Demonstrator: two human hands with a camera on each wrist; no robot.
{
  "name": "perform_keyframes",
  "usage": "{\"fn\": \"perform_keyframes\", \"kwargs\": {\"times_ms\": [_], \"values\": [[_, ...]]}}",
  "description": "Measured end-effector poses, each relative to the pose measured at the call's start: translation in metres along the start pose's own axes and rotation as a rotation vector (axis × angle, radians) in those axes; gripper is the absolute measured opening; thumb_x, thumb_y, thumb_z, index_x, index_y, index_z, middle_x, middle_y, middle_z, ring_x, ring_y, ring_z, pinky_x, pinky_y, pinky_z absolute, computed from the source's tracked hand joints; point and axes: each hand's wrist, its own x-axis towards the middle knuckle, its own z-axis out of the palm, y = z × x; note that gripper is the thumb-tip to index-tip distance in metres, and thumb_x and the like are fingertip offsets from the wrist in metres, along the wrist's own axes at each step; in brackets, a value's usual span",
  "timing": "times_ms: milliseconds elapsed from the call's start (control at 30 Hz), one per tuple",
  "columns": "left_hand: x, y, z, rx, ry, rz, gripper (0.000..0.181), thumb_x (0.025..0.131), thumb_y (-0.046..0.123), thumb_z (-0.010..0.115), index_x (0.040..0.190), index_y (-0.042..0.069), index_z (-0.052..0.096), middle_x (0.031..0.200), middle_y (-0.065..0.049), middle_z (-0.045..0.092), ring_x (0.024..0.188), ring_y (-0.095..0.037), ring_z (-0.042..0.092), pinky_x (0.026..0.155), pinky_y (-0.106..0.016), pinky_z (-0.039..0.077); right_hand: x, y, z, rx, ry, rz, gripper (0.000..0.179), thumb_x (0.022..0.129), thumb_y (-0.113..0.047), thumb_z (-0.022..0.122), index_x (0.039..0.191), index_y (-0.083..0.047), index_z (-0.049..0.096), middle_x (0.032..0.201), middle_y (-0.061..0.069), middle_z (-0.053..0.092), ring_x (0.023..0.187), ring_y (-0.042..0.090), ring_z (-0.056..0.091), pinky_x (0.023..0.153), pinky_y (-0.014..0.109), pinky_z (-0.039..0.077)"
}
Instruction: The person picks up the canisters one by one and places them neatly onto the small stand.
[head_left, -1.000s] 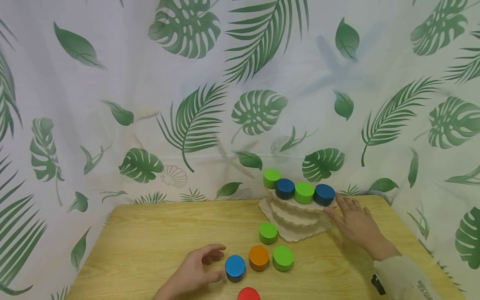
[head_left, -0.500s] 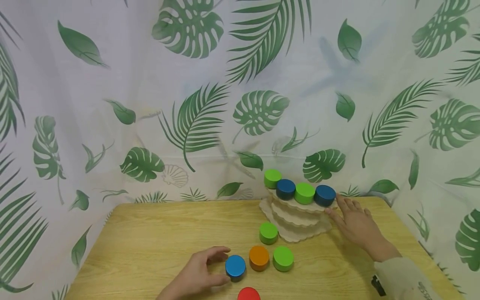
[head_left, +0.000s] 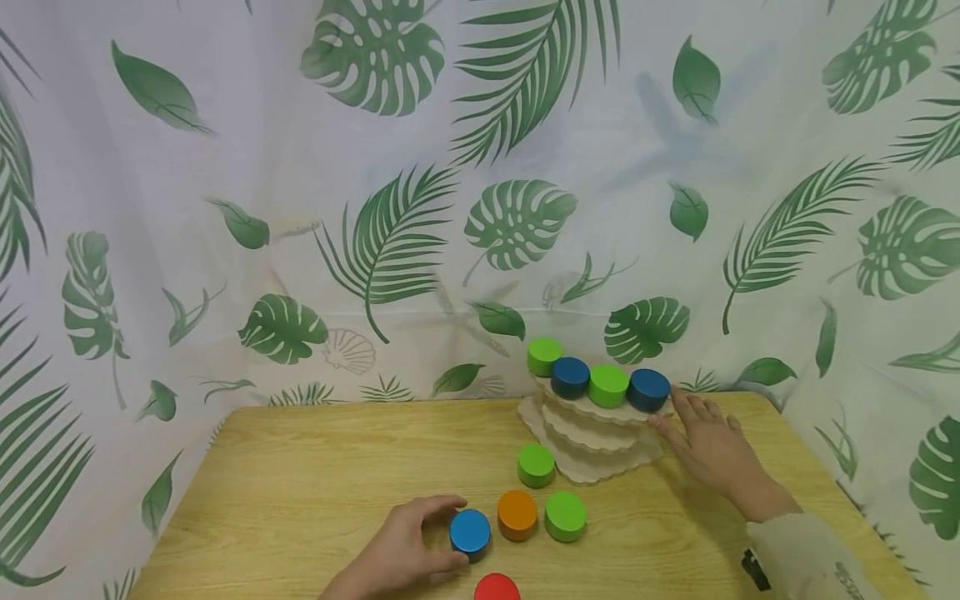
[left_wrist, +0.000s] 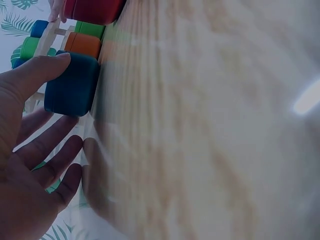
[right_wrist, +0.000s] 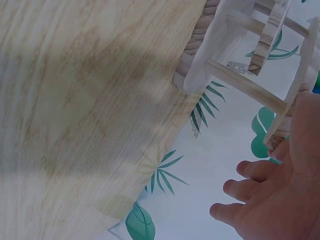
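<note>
Near the front of the table, a blue round block (head_left: 470,533) sits between the thumb and index finger of my left hand (head_left: 397,546). In the left wrist view, the thumb lies on one side of this blue block (left_wrist: 72,85) and the index fingertip meets the other; the remaining fingers are spread. At the back right stands a tiered wooden stand (head_left: 592,433) with wavy edges. My right hand (head_left: 712,446) holds the right end of its top tier with thumb and index finger. Dowels join the tiers of the stand (right_wrist: 247,87) in the right wrist view.
Along the top tier are a green block (head_left: 543,357), a dark blue block (head_left: 570,377), another green block (head_left: 608,385) and another dark blue block (head_left: 648,390). An orange block (head_left: 517,515), two green blocks (head_left: 566,516) and a red block (head_left: 497,587) stand on the table (head_left: 337,450).
My left hand has moved a little to the right, and its thumb and index finger have come around the blue block. The right hand stays at the stand.
</note>
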Motion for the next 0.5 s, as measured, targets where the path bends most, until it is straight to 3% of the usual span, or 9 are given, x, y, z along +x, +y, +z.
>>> {"fn": "perform_keyframes", "kwargs": {"times_ms": [200, 500], "values": [[0.0005, 0.001, -0.0006, 0.055, -0.003, -0.021, 0.059, 0.086, 0.037, 0.089, 0.138, 0.017, 0.069, 0.139, 0.003, 0.07, 0.132, -0.027, 0.061, 0.114, -0.046, 0.047, 0.0009, 0.0032, 0.0015, -0.002, -0.004, -0.003, 0.081, 0.113, -0.055, 0.036, 0.161, 0.01, 0.027, 0.155, 0.044, 0.037, 0.141, 0.07, 0.032, 0.106, 0.086, 0.028], [0.0032, -0.0006, -0.0009, 0.038, -0.002, -0.06, 0.054, 0.085, 0.039, 0.089, 0.133, 0.024, 0.07, 0.137, 0.007, 0.069, 0.133, -0.027, 0.059, 0.115, -0.052, 0.045, 0.0011, 0.0026, 0.0019, -0.005, -0.001, 0.0, 0.081, 0.112, -0.055, 0.037, 0.162, 0.009, 0.027, 0.155, 0.044, 0.039, 0.141, 0.069, 0.032, 0.107, 0.085, 0.028]]}}
